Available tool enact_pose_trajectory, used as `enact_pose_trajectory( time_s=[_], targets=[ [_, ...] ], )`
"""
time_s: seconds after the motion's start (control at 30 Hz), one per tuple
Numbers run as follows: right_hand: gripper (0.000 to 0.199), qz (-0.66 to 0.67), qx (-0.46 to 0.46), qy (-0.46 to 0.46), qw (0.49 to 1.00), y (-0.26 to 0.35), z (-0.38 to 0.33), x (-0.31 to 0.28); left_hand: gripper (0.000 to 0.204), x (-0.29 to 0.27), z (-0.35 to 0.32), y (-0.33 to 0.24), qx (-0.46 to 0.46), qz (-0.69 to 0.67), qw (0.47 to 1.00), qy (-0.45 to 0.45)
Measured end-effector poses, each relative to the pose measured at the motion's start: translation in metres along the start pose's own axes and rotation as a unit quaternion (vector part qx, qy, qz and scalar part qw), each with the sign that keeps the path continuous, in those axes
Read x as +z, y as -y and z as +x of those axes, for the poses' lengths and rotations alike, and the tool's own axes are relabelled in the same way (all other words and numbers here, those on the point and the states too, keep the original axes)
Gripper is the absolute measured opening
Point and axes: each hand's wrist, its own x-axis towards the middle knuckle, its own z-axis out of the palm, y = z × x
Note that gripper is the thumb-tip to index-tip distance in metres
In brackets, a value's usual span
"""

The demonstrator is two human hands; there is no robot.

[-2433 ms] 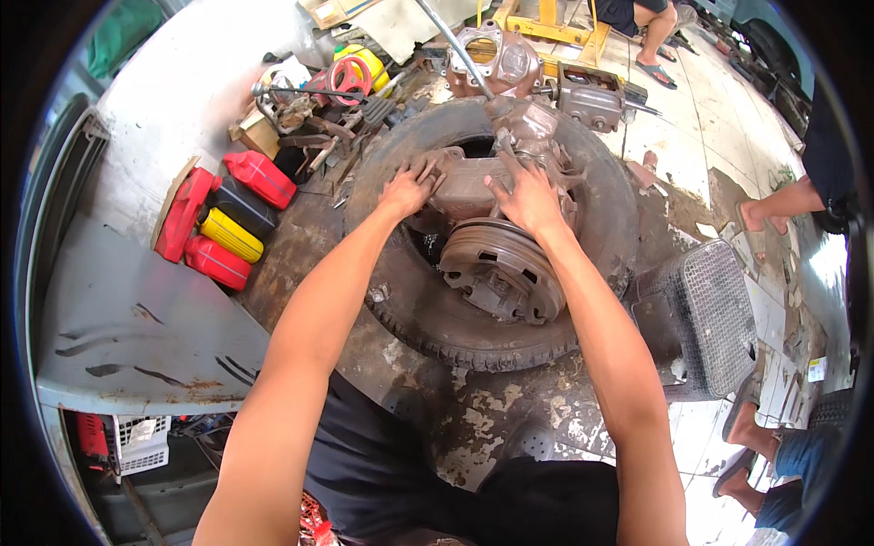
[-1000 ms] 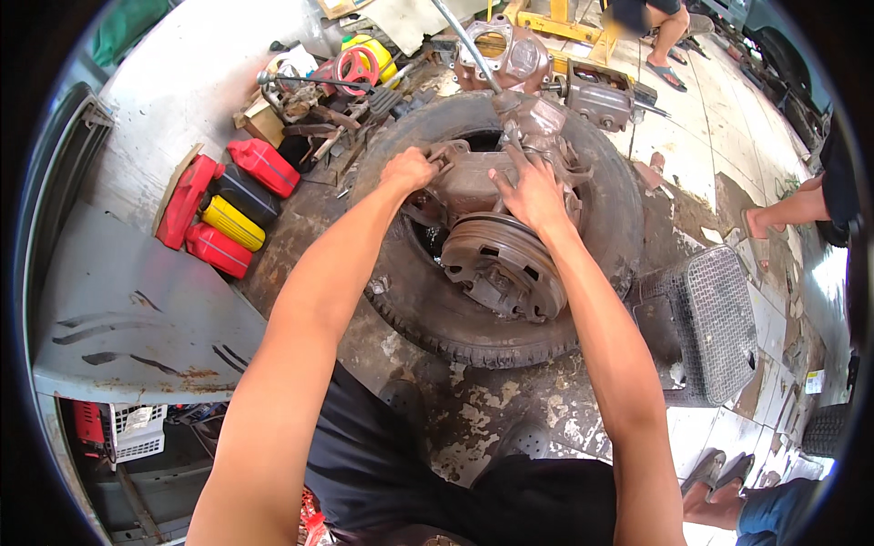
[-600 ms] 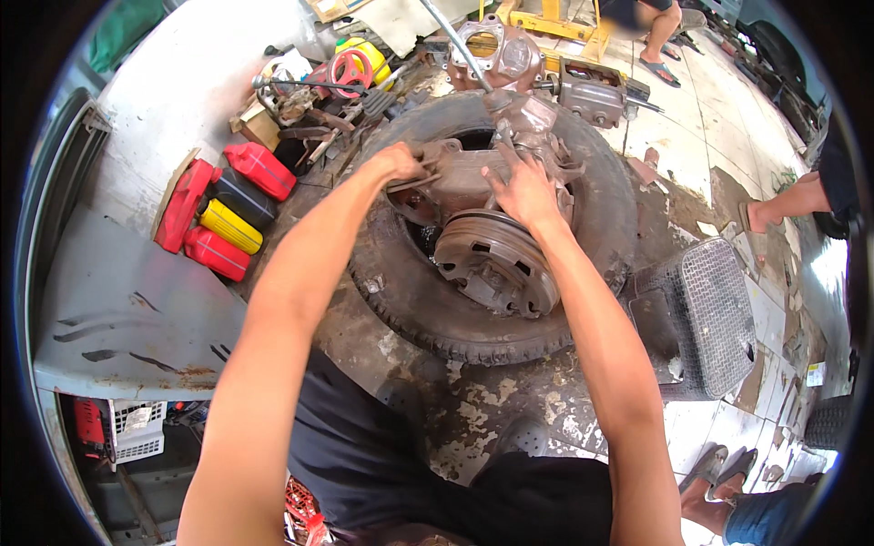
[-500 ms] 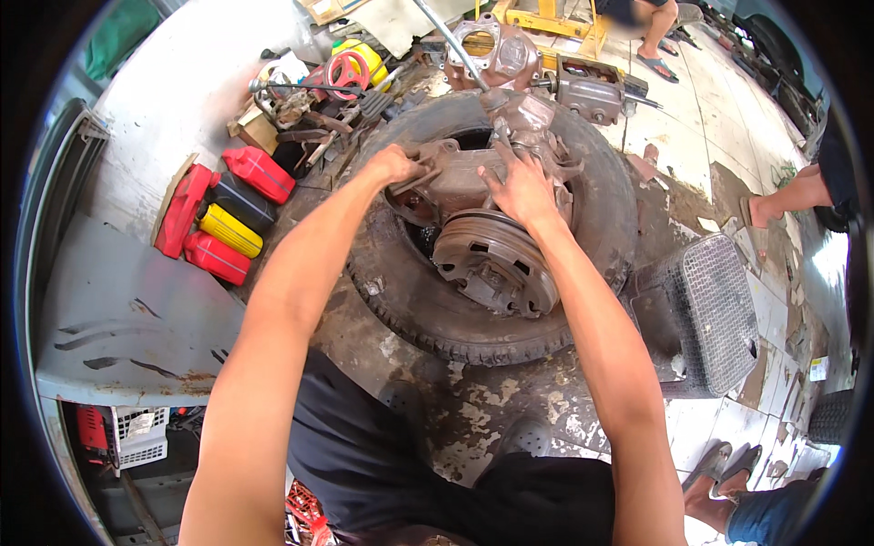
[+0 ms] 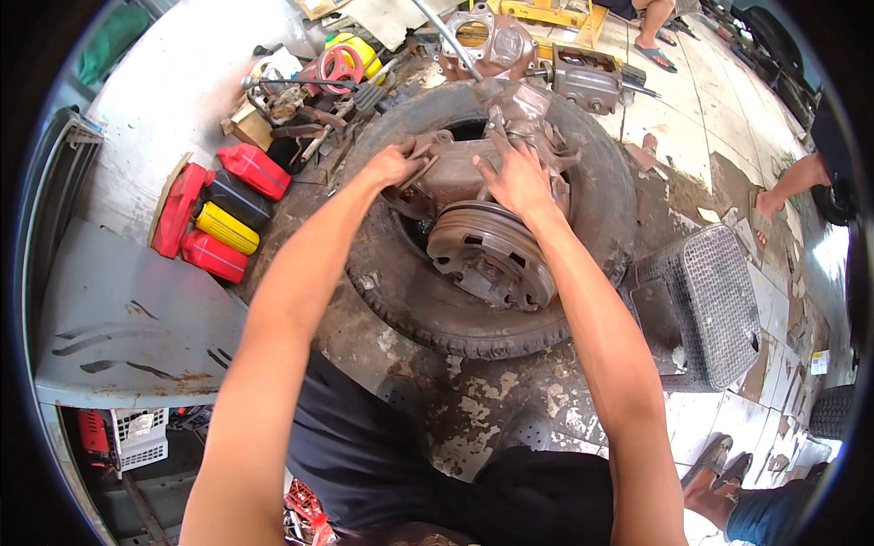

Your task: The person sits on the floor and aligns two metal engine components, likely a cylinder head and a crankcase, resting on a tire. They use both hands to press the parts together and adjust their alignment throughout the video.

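A greasy brown engine assembly (image 5: 460, 173) lies on a black tyre (image 5: 601, 237) in front of me, its grooved pulley wheel (image 5: 492, 241) facing my side. My left hand (image 5: 393, 166) is curled around the left rim of the metal housing, fingers bent over its edge. Over the top right of that housing rests my right hand (image 5: 516, 177), thumb and fingers spread apart against the metal; the tips are partly hidden among the fittings. A long metal rod (image 5: 446, 38) slants up beyond the assembly.
Red, black and yellow bottles (image 5: 218, 214) stand at the left beside a grey metal panel (image 5: 137, 318). A textured black box-shaped stool (image 5: 715, 305) is right of the tyre. More metal castings (image 5: 487, 50) lie beyond. Other people's feet (image 5: 774, 200) show at the right.
Both hands stay on the housing, with only slight shifts of the fingers. The view has moved a little; the assembly has not clearly moved on the tyre.
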Motion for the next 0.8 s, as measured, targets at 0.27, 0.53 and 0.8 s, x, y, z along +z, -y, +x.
enact_pose_trajectory(
  time_s=[0.27,0.53,0.8],
  targets=[
    [0.065,0.0,0.009,-0.005,1.0,-0.009,0.0,-0.004,0.07,0.025,-0.027,-0.06,-0.108,0.03,0.989,-0.095],
    [0.065,-0.009,-0.001,-0.018,1.0,-0.012,0.003,-0.007,0.065,0.033,-0.019,-0.056,-0.155,-0.008,0.983,-0.095],
    [0.07,-0.007,-0.017,-0.002,1.0,0.007,-0.003,0.002,0.066,0.044,-0.01,0.051,0.004,-0.01,0.996,-0.084]
  ],
)
